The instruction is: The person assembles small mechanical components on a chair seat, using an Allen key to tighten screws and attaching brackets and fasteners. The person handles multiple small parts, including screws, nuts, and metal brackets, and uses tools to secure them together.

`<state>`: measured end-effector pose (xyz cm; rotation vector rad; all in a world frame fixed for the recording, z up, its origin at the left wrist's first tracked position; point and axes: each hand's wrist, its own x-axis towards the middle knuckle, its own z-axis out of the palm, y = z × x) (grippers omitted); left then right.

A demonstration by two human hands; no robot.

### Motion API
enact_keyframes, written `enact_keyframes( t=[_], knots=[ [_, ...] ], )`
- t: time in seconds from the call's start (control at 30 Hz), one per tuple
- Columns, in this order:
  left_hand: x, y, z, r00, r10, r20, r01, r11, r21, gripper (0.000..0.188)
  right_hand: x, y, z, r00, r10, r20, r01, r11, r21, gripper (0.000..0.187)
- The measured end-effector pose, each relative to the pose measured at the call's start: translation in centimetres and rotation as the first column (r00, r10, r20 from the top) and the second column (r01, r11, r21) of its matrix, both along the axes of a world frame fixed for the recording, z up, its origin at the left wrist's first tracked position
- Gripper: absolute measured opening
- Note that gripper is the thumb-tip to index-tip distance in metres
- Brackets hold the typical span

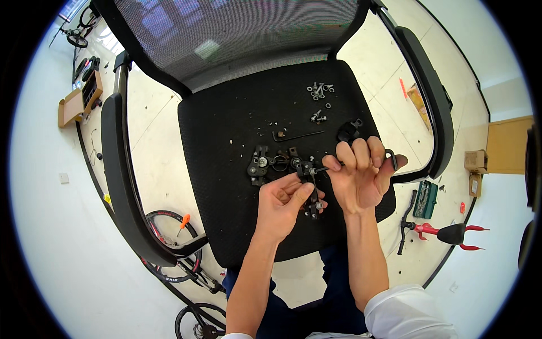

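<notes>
My left hand (pixel 285 203) is closed around a black metal bicycle part (pixel 305 168) with silver bolts, perhaps a brake caliper, just above the black chair seat (pixel 226 209). In my right hand (pixel 361 175) is an L-shaped hex key (pixel 391 153); its bent end shows by the thumb, and its shaft reaches left to a bolt on the part. A similar black metal part (pixel 259 164) lies on the seat just left. My left fingers partly hide the held part's lower end.
Beyond my hands, another hex key (pixel 305 135), a black plastic piece (pixel 350 131), loose bolts (pixel 319 116) and more bolts and washers (pixel 320 90) lie on the seat. Armrests (pixel 135 186) flank it. A bicycle wheel (pixel 172 243) and a green toolbox (pixel 425 199) are on the floor.
</notes>
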<state>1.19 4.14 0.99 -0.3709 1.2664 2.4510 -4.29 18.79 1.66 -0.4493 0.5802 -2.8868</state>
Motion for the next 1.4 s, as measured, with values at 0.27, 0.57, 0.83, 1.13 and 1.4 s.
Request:
enact_keyframes(
  t=[0.27, 0.57, 0.83, 1.13, 1.4],
  knots=[
    [-0.4, -0.3, 0.2, 0.999, -0.048, -0.001, 0.048, 0.999, 0.003, 0.024, -0.2, 0.5, 0.4, 0.999, 0.052, 0.009, -0.05, 0.993, -0.105, 0.044],
    [-0.8, -0.9, 0.2, 0.978, -0.177, 0.112, 0.157, 0.973, 0.168, 0.018, -0.5, 1.8, 0.3, 0.986, 0.13, -0.108, -0.116, 0.985, 0.124, 0.042],
    [-0.8, -0.5, 0.8, 0.954, -0.179, 0.239, 0.087, 0.933, 0.349, 0.026, -0.3, 1.3, 0.6, 0.975, 0.189, -0.12, -0.154, 0.956, 0.248, 0.041],
    [-0.4, -0.4, -0.1, 0.931, -0.218, 0.292, 0.037, 0.855, 0.517, 0.03, 0.2, 1.0, 0.4, 0.974, 0.162, -0.157, -0.13, 0.973, 0.193, 0.029],
    [0.2, 0.2, -1.7, 0.848, -0.403, 0.344, 0.012, 0.663, 0.749, 0.043, 0.5, 0.6, 2.2, 0.985, 0.124, -0.121, -0.08, 0.945, 0.318, 0.028]
  ],
)
